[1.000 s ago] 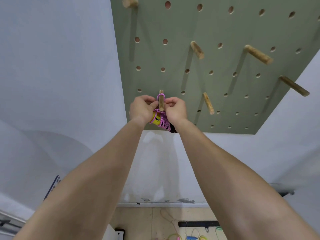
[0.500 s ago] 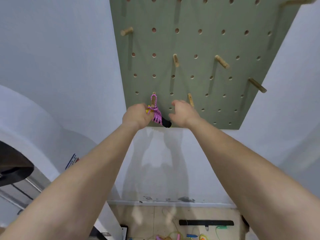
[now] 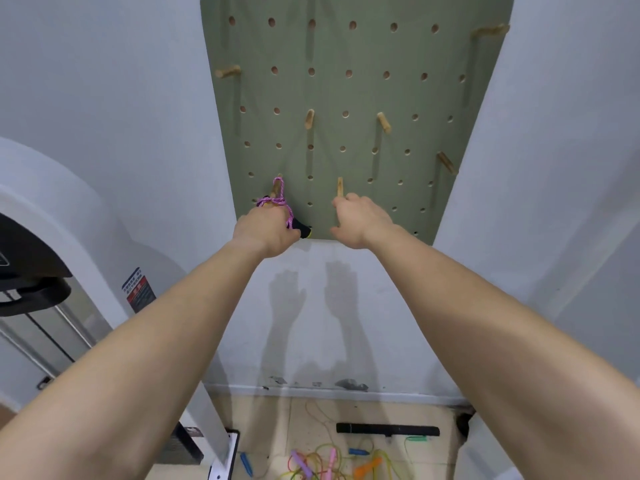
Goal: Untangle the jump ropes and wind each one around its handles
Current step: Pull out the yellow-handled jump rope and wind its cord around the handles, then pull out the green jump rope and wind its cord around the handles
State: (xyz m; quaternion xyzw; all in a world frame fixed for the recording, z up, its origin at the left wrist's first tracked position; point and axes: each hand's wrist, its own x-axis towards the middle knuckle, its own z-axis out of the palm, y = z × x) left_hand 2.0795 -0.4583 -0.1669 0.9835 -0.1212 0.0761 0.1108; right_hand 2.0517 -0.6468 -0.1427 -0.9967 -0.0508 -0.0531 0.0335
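1. pink jump rope (image 3: 277, 201): wound into a bundle, with one loop hooked over a wooden peg (image 3: 276, 189) at the lower left of the green pegboard (image 3: 346, 91). the bundle hangs just below that peg, close against the board.
2. long axis: the bundle slants from the peg down and to the right. it ends in a black handle tip (image 3: 304, 231) that shows past my knuckles near the board's bottom edge.
3. left hand (image 3: 265, 230): arm stretched up and forward, back of the hand toward the camera, fingers curled round the bundle directly beneath the peg. this is the nearer hand; it touches the rope.
4. right hand (image 3: 362, 220): apart from the rope, on its right side, fingers loose and holding nothing, fingertips just under a second peg (image 3: 340, 187).
5. judgement: the hanging step looks nearly complete. release depends on the loop sitting fully over the peg, so i should let go downward. a pull away from the board could slip the loop off.
6. remaining work: other ropes (image 3: 325, 462) lie tangled on the floor below, well apart from both hands.
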